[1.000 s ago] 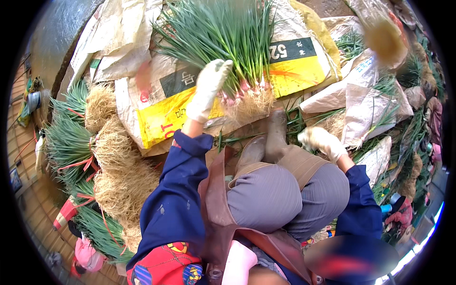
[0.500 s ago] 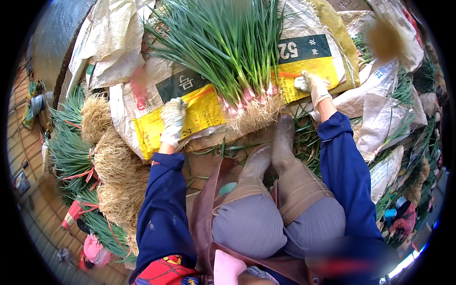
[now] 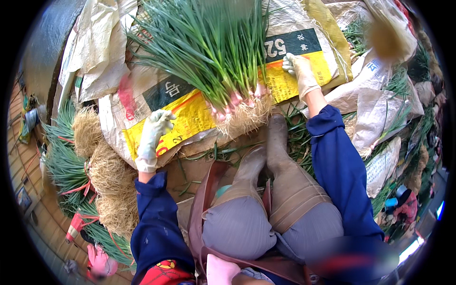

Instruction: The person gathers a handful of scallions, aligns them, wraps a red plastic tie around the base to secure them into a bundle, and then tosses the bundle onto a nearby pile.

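Observation:
A large bunch of spring onions (image 3: 223,61) lies on a flattened woven sack (image 3: 190,121), leaves pointing away, pinkish bulbs and pale roots towards me. To its left, my left hand (image 3: 155,133) is raised in a pale glove, fingers curled and closed. On the right, my right hand (image 3: 299,71), gloved alike, is closed with fingers bent towards the bunch. Neither hand touches the stalks. A faint orange strip (image 3: 190,98) shows on the sack left of the bunch; whether its ends are in my fingers cannot be made out.
Bundles of spring onions (image 3: 111,180) tied with red strips are stacked root-side inward at the left. Crumpled white sacks (image 3: 384,114) and loose green leaves lie at the right. My boots (image 3: 278,137) stand just below the bunch. A pink object (image 3: 100,261) lies lower left.
My left hand has pulled left and down, away from the bunch. My right hand has risen slightly. The orange strip, plainly stretched on both sides before, is now hard to see. The view has shifted slightly.

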Available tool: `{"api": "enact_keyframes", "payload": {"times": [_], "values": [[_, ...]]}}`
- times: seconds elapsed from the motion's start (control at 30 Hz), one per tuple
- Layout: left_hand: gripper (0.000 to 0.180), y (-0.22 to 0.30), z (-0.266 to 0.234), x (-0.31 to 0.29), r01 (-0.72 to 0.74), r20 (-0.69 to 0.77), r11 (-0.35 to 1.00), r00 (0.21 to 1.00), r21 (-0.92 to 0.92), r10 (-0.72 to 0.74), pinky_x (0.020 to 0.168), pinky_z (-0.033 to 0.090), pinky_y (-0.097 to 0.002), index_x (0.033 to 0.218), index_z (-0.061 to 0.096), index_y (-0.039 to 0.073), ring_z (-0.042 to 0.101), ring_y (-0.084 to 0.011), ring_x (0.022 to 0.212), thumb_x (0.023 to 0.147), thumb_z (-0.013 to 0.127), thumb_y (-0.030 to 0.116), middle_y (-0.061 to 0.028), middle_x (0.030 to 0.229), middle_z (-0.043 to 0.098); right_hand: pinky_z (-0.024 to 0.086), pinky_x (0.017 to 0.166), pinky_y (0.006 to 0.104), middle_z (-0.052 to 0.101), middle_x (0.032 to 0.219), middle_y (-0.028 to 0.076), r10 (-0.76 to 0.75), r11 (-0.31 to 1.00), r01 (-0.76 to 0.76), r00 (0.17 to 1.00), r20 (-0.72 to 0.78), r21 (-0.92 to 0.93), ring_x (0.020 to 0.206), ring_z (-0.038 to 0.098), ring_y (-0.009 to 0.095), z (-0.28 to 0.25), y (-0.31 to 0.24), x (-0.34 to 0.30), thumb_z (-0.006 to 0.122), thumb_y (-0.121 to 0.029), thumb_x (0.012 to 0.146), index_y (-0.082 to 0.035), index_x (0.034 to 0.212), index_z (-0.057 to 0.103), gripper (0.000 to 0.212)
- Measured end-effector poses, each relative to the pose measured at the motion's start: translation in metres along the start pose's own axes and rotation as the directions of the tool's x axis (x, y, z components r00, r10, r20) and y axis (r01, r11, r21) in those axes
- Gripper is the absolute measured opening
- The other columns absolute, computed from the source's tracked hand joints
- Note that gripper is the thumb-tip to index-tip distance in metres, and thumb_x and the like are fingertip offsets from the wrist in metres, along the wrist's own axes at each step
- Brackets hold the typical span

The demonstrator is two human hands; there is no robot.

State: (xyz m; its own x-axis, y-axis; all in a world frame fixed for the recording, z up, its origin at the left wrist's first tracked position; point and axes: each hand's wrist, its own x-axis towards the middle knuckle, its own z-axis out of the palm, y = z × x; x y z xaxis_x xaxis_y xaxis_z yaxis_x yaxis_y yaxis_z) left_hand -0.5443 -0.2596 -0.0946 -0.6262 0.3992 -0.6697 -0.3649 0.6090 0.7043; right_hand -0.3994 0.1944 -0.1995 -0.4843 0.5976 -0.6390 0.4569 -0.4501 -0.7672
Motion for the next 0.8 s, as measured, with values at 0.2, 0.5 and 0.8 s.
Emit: {"api": "enact_keyframes", "payload": {"times": [0.2,0.5,0.8], "values": [[0.020,-0.007,-0.011,-0.030,0.012,-0.121,0.998,0.993,0.065,-0.004,0.052,0.033,-0.0148,0.095,0.062,0.007,0.048,-0.0015,0.061,0.094,0.054,0.025,-0.0005,0.086,0.067,0.043,0.047,0.0218,0.065,0.070,0.004,0.034,0.931,-0.057,0.997,-0.070,-0.360,0.053,0.058,0.010,0.003,-0.030,-0.033,0.057,-0.029,0.092,-0.003,0.082,0.064,0.028],[0.020,-0.006,-0.009,-0.026,-0.121,-0.241,0.977,0.967,-0.173,0.078,0.051,0.037,-0.0154,0.094,0.063,0.005,0.053,-0.0030,0.063,0.095,0.055,0.024,-0.0035,0.088,0.068,0.036,0.039,0.0206,0.066,0.066,0.008,0.345,0.789,-0.274,0.938,0.028,-0.550,0.044,0.057,0.012,-0.026,0.003,-0.077,0.052,-0.057,0.089,-0.001,0.080,0.064,0.058],[0.020,0.005,0.004,-0.016,-0.131,-0.217,0.964,0.973,-0.231,0.080,0.054,0.037,-0.0154,0.093,0.063,0.005,0.050,-0.0026,0.061,0.094,0.057,0.023,-0.0026,0.086,0.067,0.040,0.046,0.0217,0.068,0.072,0.006,-0.073,0.945,0.071,0.997,0.006,-0.318,0.052,0.059,0.011,-0.005,0.027,-0.011,0.056,-0.030,0.093,-0.003,0.087,0.066,0.029]]}}
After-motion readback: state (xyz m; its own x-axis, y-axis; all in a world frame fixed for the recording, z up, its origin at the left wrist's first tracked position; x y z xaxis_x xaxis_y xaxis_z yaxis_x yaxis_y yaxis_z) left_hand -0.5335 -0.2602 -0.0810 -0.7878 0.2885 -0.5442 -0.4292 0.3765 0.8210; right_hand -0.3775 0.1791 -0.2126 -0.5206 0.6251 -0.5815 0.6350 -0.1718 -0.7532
